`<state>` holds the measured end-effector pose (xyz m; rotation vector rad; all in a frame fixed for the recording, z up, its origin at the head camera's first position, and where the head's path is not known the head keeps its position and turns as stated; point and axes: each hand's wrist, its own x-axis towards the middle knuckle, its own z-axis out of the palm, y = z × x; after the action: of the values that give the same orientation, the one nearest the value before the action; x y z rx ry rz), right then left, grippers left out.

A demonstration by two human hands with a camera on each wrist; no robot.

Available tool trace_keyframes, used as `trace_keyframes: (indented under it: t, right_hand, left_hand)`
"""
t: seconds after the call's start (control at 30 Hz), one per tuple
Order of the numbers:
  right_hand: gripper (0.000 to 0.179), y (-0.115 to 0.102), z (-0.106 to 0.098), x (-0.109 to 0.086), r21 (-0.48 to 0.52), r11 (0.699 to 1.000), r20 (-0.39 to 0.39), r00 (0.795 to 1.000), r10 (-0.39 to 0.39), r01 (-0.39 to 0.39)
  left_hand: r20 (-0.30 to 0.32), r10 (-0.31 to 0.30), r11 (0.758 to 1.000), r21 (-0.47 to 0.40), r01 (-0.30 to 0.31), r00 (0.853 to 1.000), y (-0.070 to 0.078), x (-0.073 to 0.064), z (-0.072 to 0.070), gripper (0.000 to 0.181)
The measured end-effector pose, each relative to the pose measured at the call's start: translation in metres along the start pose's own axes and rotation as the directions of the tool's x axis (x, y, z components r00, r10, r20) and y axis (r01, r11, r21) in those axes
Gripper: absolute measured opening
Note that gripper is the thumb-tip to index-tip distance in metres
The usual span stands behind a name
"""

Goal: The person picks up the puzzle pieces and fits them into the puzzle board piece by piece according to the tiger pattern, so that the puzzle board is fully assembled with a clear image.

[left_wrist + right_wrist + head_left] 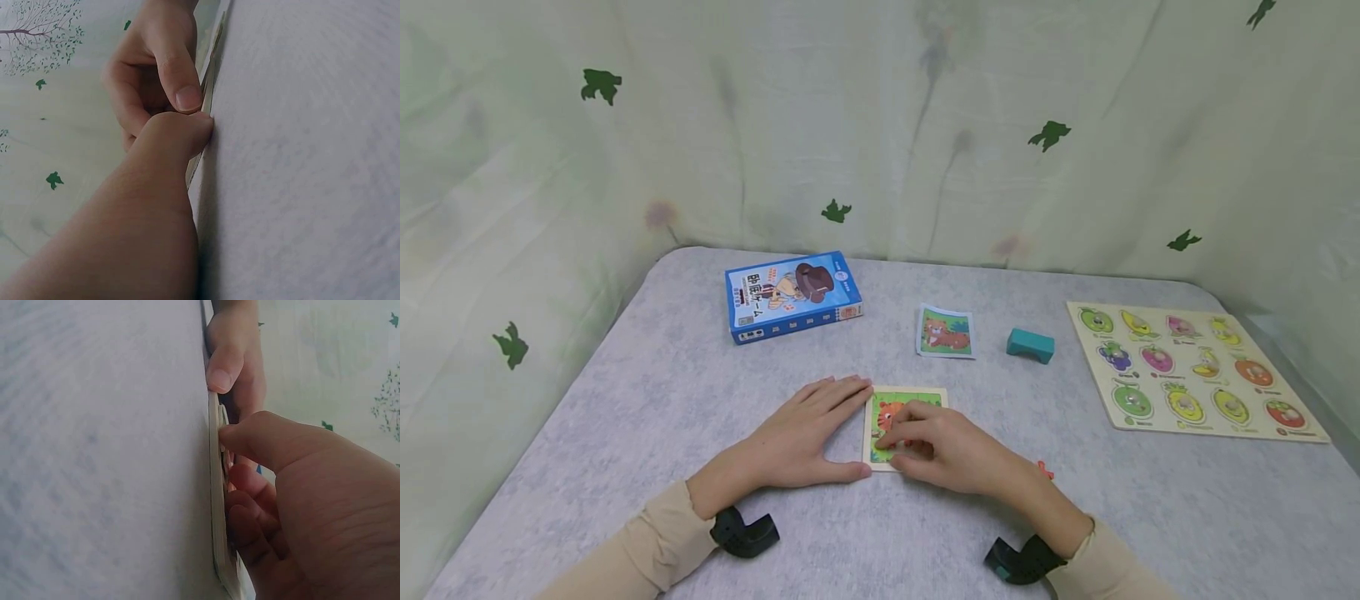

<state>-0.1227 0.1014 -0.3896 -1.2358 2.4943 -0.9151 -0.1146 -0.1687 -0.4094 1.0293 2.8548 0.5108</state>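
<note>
A small wooden jigsaw board [907,389] with an orange tiger on green lies on the table in the head view. My left hand [808,433] rests spread on the table, its thumb and forefinger at the board's left edge. Over the lower part of the board, my right hand [943,446] has curled fingers and pinches a puzzle piece [223,414] at the lower left; the piece's edge stands slightly raised in the right wrist view. My right hand hides much of the picture. A small red piece [1045,470] lies beside my right forearm.
Behind the board lies a tiger picture card [946,332], with a teal arch block [1030,345] to its right. A blue box [793,296] lies at the back left. On the right is a wooden fruit puzzle board [1198,371]. A pale curtain [887,125] surrounds the table.
</note>
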Motion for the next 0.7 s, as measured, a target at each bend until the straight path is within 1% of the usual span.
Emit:
trace_keyframes:
  t: [0.2, 0.33, 0.43, 0.6, 0.7]
  right_hand:
    - [0.02, -0.0018, -0.0004, 0.0004, -0.022, 1.0, -0.011, 1.0, -0.014, 0.014]
    - [0.025, -0.0034, 0.0, 0.0005, -0.045, 0.999, -0.005, 1.0, -0.004, 0.004]
    - [0.03, -0.0035, 0.0009, 0.0003, -0.058, 0.998, 0.001, 1.0, 0.005, -0.005]
    - [0.03, -0.0036, 0.001, 0.0001, -0.069, 0.998, 0.006, 1.0, 0.006, -0.005]
    - [0.029, -0.0039, 0.0008, 0.0, -0.077, 0.997, 0.011, 1.0, 0.007, -0.006]
  left_hand:
    - [-0.012, 0.01, 1.0, 0.007, -0.01, 1.0, -0.0008, 0.0005, 0.0009, 0.101]
    - [-0.008, 0.008, 1.0, 0.009, -0.008, 1.0, -0.0013, 0.0003, 0.0011, 0.102]
    - [-0.015, 0.017, 1.0, 0.008, -0.017, 1.0, -0.0012, 0.0002, 0.0011, 0.101]
    - [-0.03, 0.029, 1.0, 0.009, -0.029, 0.999, -0.0006, -0.0002, 0.0006, 0.101]
    - [-0.026, 0.026, 1.0, 0.007, -0.025, 0.999, -0.0005, -0.0004, 0.0, 0.101]
